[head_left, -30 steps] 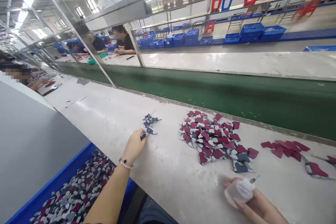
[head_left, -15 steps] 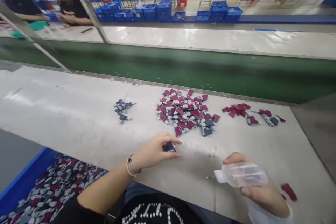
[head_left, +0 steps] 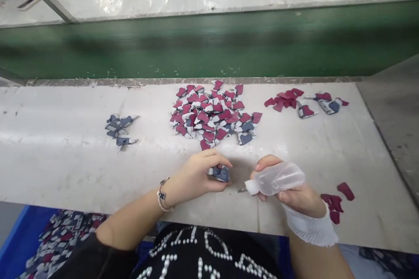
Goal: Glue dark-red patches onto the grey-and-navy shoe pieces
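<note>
In the head view, the left hand (head_left: 193,174) is pinching a slate-blue moulded part (head_left: 221,173) between thumb and fingers, above the white worktable (head_left: 65,161). The right hand (head_left: 299,196) is wrapping around a translucent squeeze bottle (head_left: 281,178), whose thin metal tip (head_left: 241,190) is pointing toward the part but not touching it.

The work appears to be partway along: most parts in the central heap (head_left: 203,117) are showing maroon faces, while the held part is showing a bare slate-blue one. A small cluster of slate-blue parts (head_left: 121,128) is lying to the left, also without maroon. Loose maroon panels are lying unattached in a far pile (head_left: 284,99) and a near pile (head_left: 334,202), beyond and beside the right hand.

The bottle is showing no readable label. The black shirt (head_left: 196,255) is carrying beaded lettering, too cut off to read as a word.
</note>
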Demonstrator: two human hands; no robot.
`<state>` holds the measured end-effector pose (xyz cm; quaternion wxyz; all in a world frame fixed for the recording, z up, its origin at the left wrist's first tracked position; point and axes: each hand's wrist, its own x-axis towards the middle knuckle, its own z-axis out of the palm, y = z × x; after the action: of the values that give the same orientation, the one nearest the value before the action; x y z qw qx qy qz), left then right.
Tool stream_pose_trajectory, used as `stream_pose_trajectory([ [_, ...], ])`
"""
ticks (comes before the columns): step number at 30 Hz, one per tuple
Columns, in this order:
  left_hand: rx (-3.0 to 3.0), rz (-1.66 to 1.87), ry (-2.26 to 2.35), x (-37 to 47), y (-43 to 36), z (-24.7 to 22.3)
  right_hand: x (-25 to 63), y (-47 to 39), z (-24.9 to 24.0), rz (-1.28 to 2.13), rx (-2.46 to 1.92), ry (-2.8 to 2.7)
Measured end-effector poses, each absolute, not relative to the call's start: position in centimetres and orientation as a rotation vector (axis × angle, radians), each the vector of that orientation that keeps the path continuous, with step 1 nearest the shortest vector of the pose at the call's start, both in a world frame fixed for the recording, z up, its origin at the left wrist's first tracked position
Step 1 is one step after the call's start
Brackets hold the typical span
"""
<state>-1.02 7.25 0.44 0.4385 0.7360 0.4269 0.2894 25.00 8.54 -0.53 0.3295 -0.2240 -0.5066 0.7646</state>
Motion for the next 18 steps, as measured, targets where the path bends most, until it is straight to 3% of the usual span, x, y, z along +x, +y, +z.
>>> stream_pose_trajectory([
  [8, 1.558, 0.857, 0.933, -0.7, 7.1, 0.5, 25.8, 6.8, 3.4, 1.913, -0.841, -1.412],
  [14, 1.460, 0.875, 0.854, -0.2, 6.3, 0.3, 23.2, 5.6, 7.1, 1.175, -1.254, -1.760],
  [18, 1.469, 0.886, 0.834, 0.1, 6.2, 0.4, 21.7, 5.4, 7.9, 0.888, -1.393, -1.873],
])
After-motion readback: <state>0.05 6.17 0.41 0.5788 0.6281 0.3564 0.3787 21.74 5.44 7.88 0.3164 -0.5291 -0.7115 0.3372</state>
